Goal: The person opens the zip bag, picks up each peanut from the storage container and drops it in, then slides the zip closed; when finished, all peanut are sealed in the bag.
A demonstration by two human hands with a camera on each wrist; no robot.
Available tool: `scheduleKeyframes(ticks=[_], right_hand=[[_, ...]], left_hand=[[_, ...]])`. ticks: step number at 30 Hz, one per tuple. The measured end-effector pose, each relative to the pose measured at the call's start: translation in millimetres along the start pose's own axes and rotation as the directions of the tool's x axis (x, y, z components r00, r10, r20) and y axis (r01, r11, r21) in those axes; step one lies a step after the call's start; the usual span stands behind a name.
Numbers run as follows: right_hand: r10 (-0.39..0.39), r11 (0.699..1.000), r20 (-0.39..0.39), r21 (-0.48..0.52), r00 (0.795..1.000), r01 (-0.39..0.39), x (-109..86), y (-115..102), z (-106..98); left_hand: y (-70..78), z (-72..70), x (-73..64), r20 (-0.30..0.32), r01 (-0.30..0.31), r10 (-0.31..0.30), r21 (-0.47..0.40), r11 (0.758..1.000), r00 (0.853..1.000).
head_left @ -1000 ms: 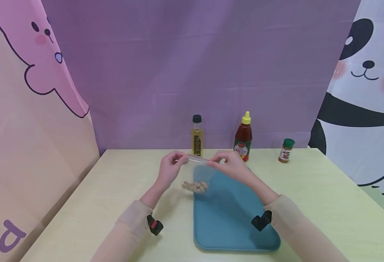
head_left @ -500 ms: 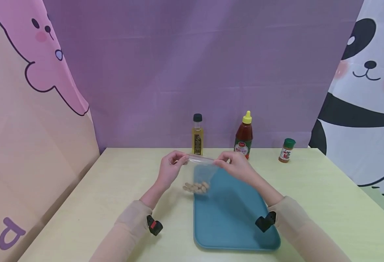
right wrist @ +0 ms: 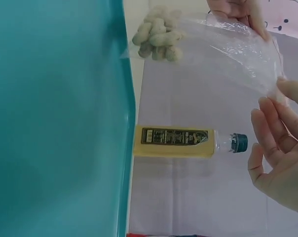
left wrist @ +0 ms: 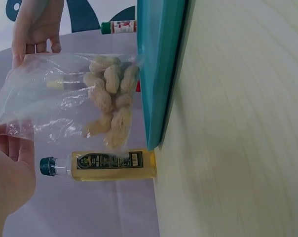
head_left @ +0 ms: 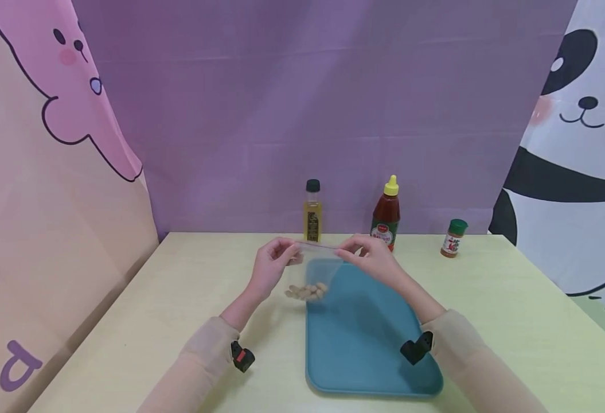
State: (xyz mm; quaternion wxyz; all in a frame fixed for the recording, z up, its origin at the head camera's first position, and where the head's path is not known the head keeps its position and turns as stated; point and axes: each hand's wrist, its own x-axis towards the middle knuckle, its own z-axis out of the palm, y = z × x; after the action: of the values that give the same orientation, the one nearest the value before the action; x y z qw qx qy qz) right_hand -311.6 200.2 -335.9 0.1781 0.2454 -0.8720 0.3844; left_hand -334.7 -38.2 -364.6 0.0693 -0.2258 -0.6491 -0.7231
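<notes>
A clear zip bag (left wrist: pixel 60 103) hangs between my two hands, its top edge with a reddish seal line stretched across. Several peanuts in their shells (head_left: pixel 306 291) lie at the bottom of the bag. My left hand (head_left: pixel 271 265) pinches one top corner between thumb and fingers. At the opposite corner, my right hand (head_left: pixel 371 261) pinches the edge the same way. The peanuts overlap the far left part of a blue tray (head_left: pixel 374 344) in the head view. In the right wrist view, thumb and forefinger of the right hand (right wrist: pixel 282 143) meet at the bag's edge.
Behind the hands stand an oil bottle (head_left: pixel 312 215) with a dark cap and a red sauce bottle (head_left: pixel 386 215) with a yellow tip. A small green-capped spice jar (head_left: pixel 453 238) stands at the right rear. A purple cloth (head_left: pixel 281 115) hangs behind the table (head_left: pixel 178 344).
My right hand has shifted slightly right along the bag's top edge since a second ago, widening the span between the hands. The bag has swung slightly; the left hand still grips its corner.
</notes>
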Motion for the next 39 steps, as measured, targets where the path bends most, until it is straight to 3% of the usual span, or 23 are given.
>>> scheduleKeyframes(ticks=[5, 9, 11, 13, 15, 17, 19, 21, 25, 29, 34, 39], right_hand=[[0.038, 0.997, 0.004, 0.066, 0.999, -0.038, 0.3, -8, 1], [0.134, 0.976, -0.011, 0.173, 0.991, -0.13, -0.3, -18, 2], [0.159, 0.961, -0.024, 0.234, 0.987, -0.149, 0.6, -20, 4], [0.169, 0.943, -0.038, 0.297, 0.985, -0.151, 1.8, -22, 6], [0.166, 0.931, -0.041, 0.335, 0.985, -0.143, 3.0, -24, 9], [0.157, 0.93, -0.035, 0.34, 0.987, -0.136, 4.1, -26, 11], [0.15, 0.94, -0.025, 0.315, 0.988, -0.134, 4.8, -29, 13], [0.144, 0.953, -0.013, 0.271, 0.989, -0.136, 5.2, -33, 13], [0.115, 0.977, 0.008, 0.182, 0.993, -0.115, 4.7, -38, 10], [0.054, 0.991, -0.006, 0.126, 0.999, -0.053, 3.4, -37, 6], [0.032, 0.997, -0.077, 0.066, 0.997, -0.026, 4.7, -29, 5], [0.088, 0.992, -0.05, 0.093, 0.995, -0.083, 5.0, -26, 3]], left_hand=[[0.6, 3.5, 2.1, -0.074, -0.001, 0.005, 0.046, 0.999, 0.997], [-1.4, 8.5, 0.7, -0.165, -0.018, 0.05, 0.19, 0.982, 0.985], [-2.5, 11.9, -2.6, -0.16, -0.035, 0.081, 0.268, 0.963, 0.984], [-3.0, 16.4, -6.7, -0.078, -0.073, 0.107, 0.348, 0.935, 0.991], [-2.4, 22.0, -10.0, 0.051, -0.123, 0.112, 0.421, 0.899, 0.992], [-0.6, 28.1, -12.3, 0.178, -0.166, 0.092, 0.466, 0.869, 0.98], [1.3, 33.0, -13.6, 0.247, -0.186, 0.069, 0.49, 0.851, 0.967], [2.2, 36.4, -13.9, 0.257, -0.174, 0.052, 0.478, 0.861, 0.965], [1.9, 36.9, -12.1, 0.192, -0.117, 0.044, 0.387, 0.915, 0.98], [2.3, 32.1, -8.9, 0.16, -0.091, 0.049, 0.272, 0.958, 0.986], [6.1, 26.2, -7.6, 0.183, -0.055, 0.02, 0.188, 0.981, 0.983], [15.1, 26.1, -10.3, 0.182, -0.017, -0.004, 0.111, 0.994, 0.983]])
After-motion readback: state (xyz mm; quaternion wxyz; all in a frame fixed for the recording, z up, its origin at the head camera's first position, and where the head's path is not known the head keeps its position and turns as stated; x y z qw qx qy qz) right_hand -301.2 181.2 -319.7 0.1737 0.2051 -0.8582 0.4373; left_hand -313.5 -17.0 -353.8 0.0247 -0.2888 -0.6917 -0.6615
